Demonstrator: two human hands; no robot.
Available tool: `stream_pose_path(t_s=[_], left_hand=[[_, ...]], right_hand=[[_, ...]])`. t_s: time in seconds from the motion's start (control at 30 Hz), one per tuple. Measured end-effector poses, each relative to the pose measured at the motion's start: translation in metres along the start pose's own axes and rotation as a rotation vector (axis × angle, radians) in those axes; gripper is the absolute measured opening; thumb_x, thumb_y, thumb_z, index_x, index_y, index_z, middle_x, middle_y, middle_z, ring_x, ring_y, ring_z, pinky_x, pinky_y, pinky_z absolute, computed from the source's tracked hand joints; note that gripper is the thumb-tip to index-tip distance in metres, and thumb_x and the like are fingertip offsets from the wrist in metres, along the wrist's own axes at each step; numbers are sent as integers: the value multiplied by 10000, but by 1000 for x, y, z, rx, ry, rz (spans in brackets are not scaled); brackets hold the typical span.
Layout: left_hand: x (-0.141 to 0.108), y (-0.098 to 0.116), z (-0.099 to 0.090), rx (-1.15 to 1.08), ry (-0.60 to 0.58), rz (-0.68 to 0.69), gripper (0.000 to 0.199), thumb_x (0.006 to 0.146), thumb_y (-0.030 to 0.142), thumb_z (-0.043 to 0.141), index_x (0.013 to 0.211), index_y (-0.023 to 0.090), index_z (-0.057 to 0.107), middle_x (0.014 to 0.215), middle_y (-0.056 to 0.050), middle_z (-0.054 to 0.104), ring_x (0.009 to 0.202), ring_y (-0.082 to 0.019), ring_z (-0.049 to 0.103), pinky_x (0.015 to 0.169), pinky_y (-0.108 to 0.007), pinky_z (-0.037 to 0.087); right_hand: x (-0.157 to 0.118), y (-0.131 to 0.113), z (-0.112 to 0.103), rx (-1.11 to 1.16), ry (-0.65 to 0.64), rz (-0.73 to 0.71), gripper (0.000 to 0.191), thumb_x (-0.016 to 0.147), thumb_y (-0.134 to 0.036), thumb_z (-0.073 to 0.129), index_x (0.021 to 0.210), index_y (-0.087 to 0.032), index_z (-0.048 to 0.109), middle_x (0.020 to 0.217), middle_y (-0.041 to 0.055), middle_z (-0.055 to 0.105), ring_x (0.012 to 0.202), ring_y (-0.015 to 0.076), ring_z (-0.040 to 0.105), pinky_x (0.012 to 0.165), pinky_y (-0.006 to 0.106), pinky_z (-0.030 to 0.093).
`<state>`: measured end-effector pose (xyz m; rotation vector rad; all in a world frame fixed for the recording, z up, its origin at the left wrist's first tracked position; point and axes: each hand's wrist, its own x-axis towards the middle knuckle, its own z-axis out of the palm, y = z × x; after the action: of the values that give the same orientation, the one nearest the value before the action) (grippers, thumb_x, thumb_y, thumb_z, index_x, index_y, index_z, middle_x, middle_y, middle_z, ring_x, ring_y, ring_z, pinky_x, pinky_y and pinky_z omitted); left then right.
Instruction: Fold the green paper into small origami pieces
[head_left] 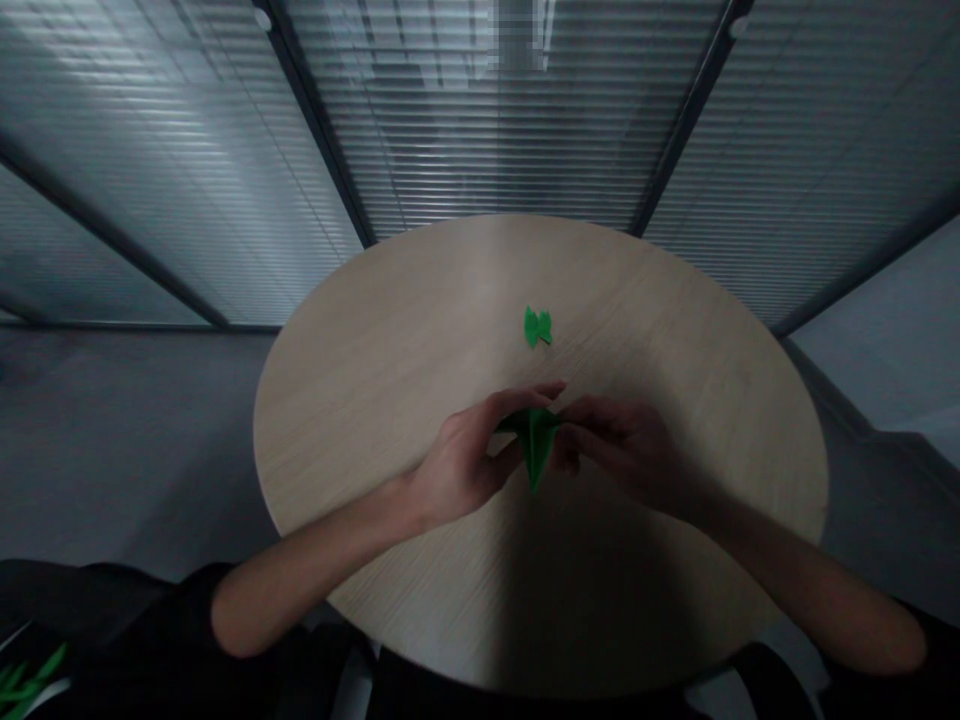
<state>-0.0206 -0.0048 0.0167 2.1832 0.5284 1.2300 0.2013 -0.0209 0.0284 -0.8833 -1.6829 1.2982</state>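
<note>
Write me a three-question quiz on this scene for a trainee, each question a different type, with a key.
1. True or false: the left hand and the right hand both touch the folded green paper.
2. Multiple choice: what shape is the top of the wooden table? A round, B square, C triangular.
3. Short answer: what green thing lies on the table beyond the hands, with no hand touching it?

Key: 1 true; 2 A; 3 a small folded green paper piece.
</note>
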Motion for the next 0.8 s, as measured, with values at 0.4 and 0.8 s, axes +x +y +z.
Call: stream_pose_path(t_s=[0.4, 0.8], left_hand=[[1, -1, 3, -9, -19, 28, 408, 981, 43, 624, 1350, 177, 513, 1461, -202, 633, 1279, -263, 690, 1006, -401, 653], [1, 2, 2, -16, -20, 14, 417, 975, 29, 619, 1344, 194, 514, 1470, -191, 628, 1235, -269, 718, 937, -403, 687]], right_hand=[[-2, -1, 3, -123, 102, -121, 47, 936, -184, 660, 925, -175, 705, 709, -13, 733, 579, 78, 674, 527, 144, 526], [-2, -6, 4, -135, 123, -95, 80, 921, -160, 656, 920, -175, 735, 692, -11, 733, 565, 94, 677, 522, 177, 547]])
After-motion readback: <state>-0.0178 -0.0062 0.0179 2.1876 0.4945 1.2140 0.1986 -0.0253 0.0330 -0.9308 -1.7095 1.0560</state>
